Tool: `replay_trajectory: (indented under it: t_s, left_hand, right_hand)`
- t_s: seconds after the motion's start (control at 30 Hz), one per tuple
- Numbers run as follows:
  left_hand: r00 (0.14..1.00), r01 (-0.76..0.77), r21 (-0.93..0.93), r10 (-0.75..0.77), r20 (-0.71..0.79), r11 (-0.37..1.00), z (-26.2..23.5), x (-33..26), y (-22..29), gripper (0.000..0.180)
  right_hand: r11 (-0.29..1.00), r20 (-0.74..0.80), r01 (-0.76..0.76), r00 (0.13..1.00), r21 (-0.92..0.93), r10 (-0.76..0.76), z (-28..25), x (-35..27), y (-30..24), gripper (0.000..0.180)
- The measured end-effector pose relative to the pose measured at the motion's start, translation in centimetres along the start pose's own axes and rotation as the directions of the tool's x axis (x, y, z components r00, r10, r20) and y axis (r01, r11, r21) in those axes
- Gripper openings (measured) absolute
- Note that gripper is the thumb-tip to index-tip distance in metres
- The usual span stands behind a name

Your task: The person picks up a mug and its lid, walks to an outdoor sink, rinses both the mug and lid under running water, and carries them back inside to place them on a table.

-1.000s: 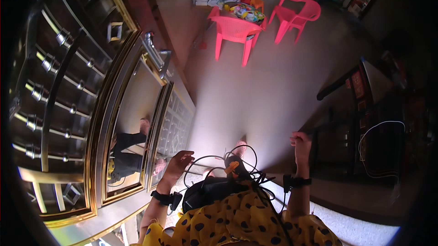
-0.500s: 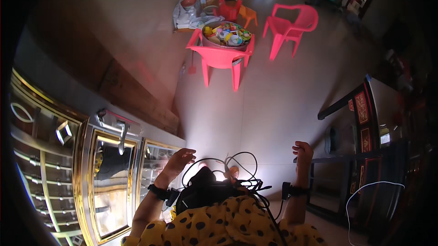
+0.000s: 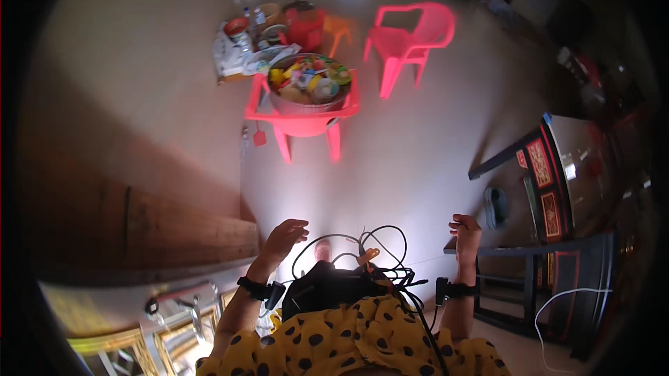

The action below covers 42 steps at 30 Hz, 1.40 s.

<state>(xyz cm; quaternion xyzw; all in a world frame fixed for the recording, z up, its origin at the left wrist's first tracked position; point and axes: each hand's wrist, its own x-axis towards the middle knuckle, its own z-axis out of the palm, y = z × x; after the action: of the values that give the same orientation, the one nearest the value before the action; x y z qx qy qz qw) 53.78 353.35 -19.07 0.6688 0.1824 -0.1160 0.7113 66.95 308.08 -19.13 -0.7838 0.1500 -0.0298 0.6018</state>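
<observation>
— Hands first: what are they doing?

— Both are hanging in the air in front of the person, holding nothing. The left hand (image 3: 284,234) is reaching forward with its fingers loosely spread and slightly curled, lit brightly from the pale floor (image 3: 411,160) below it. The right hand (image 3: 465,231) is raised with its fingers curled in loosely, not gripping anything.

— What is sitting closest to them?

— A black wristband (image 3: 252,287) is wrapping the left wrist, and another black band (image 3: 456,290) is sitting on the right wrist. Between the two forearms, a tangle of black cables (image 3: 376,254) is looping up from a dark pack (image 3: 327,291) on the chest, above a yellow garment with black dots (image 3: 348,341).

— And further out?

— Just left of the left hand, a wooden ledge (image 3: 174,229) is running along the wall. Near the right hand, a dark cabinet with red panels (image 3: 550,202) is standing, with a dark sandal (image 3: 496,206) lying on the floor beside it. Well ahead of both hands, a red plastic chair (image 3: 300,121) is carrying a basin full of colourful toys (image 3: 310,83). A pink chair (image 3: 411,38) is standing apart, to the right of it, and bottles and bowls (image 3: 247,34) are crowding the floor to its left.
</observation>
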Motion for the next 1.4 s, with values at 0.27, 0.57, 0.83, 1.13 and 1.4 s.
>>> replay_trajectory:
  t_s: [0.27, 0.57, 0.83, 1.13, 1.4]
  left_hand:
    - [0.996, 0.020, 0.085, -0.028, 0.090, 0.996, 1.5, 12.0, 3.9, 0.027]
    - [0.962, -0.047, 0.177, -0.003, 0.271, 0.983, 12.9, 28.0, 12.5, 0.029]
    - [0.926, -0.016, 0.240, -0.076, 0.371, 0.971, 20.4, 40.8, 19.0, 0.027]
    - [0.844, -0.105, 0.264, -0.054, 0.534, 0.959, 27.4, 59.1, 26.2, 0.027]
    - [0.721, -0.273, 0.310, -0.019, 0.693, 0.911, 33.6, 73.9, 33.5, 0.029]
  right_hand:
    - [1.000, -0.108, -0.006, 0.994, 0.007, 0.006, -0.5, 6.5, -1.0, 0.022]
    - [0.997, -0.261, -0.058, 0.963, 0.049, 0.069, -6.7, 19.7, 0.7, 0.032]
    - [0.977, -0.330, -0.104, 0.930, 0.183, 0.161, -9.8, 30.4, -2.3, 0.034]
    - [0.995, -0.533, -0.042, 0.842, 0.094, 0.086, -10.8, 41.0, -2.5, 0.032]
    - [0.987, -0.731, -0.148, 0.666, 0.063, 0.147, -10.8, 48.1, -7.6, 0.033]
